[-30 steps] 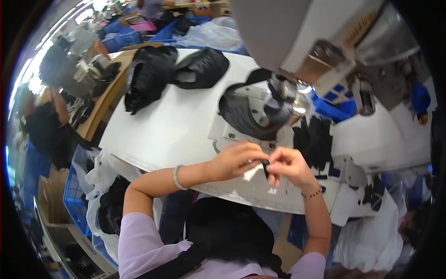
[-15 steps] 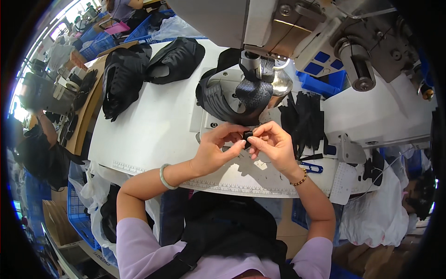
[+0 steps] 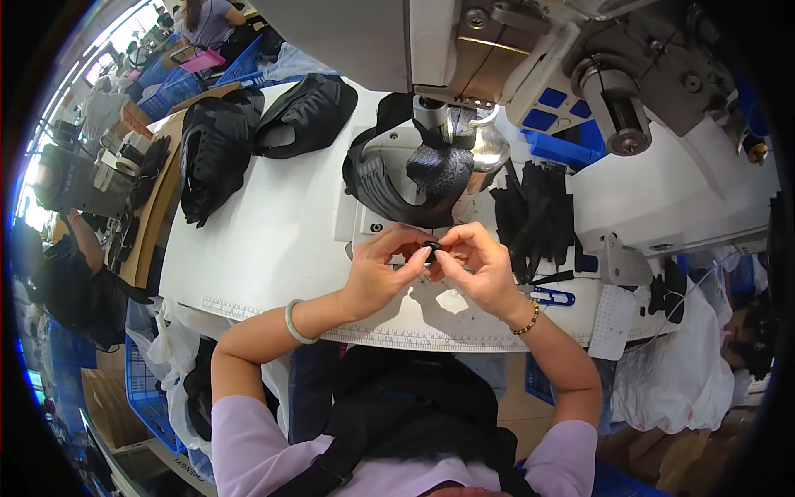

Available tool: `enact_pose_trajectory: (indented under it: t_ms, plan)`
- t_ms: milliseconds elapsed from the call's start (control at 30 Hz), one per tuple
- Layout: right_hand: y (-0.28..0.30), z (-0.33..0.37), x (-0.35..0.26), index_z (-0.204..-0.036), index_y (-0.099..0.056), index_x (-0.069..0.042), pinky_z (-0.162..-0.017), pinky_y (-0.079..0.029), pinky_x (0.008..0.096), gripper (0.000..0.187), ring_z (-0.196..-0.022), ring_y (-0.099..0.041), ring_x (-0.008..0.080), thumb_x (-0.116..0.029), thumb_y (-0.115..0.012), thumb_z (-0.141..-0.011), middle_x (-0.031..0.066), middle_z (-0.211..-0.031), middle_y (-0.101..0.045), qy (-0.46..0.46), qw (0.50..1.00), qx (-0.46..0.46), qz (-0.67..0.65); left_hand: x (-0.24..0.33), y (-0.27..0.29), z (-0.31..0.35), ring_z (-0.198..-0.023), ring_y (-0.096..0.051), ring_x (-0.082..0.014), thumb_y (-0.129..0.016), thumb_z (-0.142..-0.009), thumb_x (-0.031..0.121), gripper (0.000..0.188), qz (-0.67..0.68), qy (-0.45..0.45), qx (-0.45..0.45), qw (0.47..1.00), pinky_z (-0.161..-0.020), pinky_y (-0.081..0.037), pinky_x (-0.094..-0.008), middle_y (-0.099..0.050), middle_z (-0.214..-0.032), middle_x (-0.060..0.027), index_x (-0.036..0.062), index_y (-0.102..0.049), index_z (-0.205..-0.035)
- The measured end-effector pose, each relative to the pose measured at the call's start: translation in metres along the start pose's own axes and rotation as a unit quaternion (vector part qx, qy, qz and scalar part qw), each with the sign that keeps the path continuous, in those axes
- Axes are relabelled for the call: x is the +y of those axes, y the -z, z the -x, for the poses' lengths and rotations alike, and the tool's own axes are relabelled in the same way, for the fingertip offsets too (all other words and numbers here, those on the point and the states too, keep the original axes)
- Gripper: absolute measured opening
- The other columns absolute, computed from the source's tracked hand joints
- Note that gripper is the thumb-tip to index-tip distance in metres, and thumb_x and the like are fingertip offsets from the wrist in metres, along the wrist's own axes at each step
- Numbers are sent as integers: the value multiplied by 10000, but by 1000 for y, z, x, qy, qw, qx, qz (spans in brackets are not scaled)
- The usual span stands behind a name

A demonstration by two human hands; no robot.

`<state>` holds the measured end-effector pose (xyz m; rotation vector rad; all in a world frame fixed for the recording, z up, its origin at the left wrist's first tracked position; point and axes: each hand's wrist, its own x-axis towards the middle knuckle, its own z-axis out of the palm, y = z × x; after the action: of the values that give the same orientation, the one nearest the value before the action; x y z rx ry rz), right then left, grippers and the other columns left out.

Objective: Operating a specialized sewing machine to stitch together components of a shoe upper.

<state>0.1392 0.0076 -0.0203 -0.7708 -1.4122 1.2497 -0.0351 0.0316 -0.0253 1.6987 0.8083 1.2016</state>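
Observation:
Just in front of the sewing machine, my left hand (image 3: pixel 379 272) and my right hand (image 3: pixel 485 272) meet with fingertips pinched on a small black piece (image 3: pixel 431 249). It looks rounded or looped, but the fingers cover much of it, so its kind is not plain. Beyond my hands, a black shoe upper (image 3: pixel 374 180) lies curved under the head of the sewing machine (image 3: pixel 468 50). To the right of it is a pile of black strips (image 3: pixel 537 217). Blue-handled thread snips (image 3: pixel 553 296) lie close to my right wrist.
Two more black shoe uppers (image 3: pixel 217 149) (image 3: pixel 308 114) rest on the white table (image 3: pixel 265 224) at the back left. A blue tray (image 3: pixel 567 147) sits behind the strips. A ruler scale (image 3: pixel 389 340) runs along the table's near edge. White plastic bags (image 3: pixel 675 377) hang at the right.
The small black piece has been turned between my fingertips and now looks rounder. My hands stay together, slightly shifted; the whole view has moved a little.

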Motion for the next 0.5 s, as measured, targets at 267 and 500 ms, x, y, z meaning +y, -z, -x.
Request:
enact_pose_trajectory:
  t_ms: [267,500]
  plan:
    - [-1,1,3,-919,-520,28,-606,-515,209,166,-677,-620,83,25,-627,-792,54,-810,-593,54,987,40,147,-1,-1,2,-713,-601,-121,-631,-789,31,146,-18,-13,1,1000,-626,-487,-238,-626,-872,-67,-1,-621,-932]
    - [-2,1,2,-891,-523,25,-594,-508,207,162,-643,-597,70,31,-635,-774,42,-787,-579,51,986,36,153,0,-1,3,-716,-611,-124,-635,-789,31,140,-9,-8,-2,1000,-637,-491,-232,-628,-872,-69,-2,-624,-925]
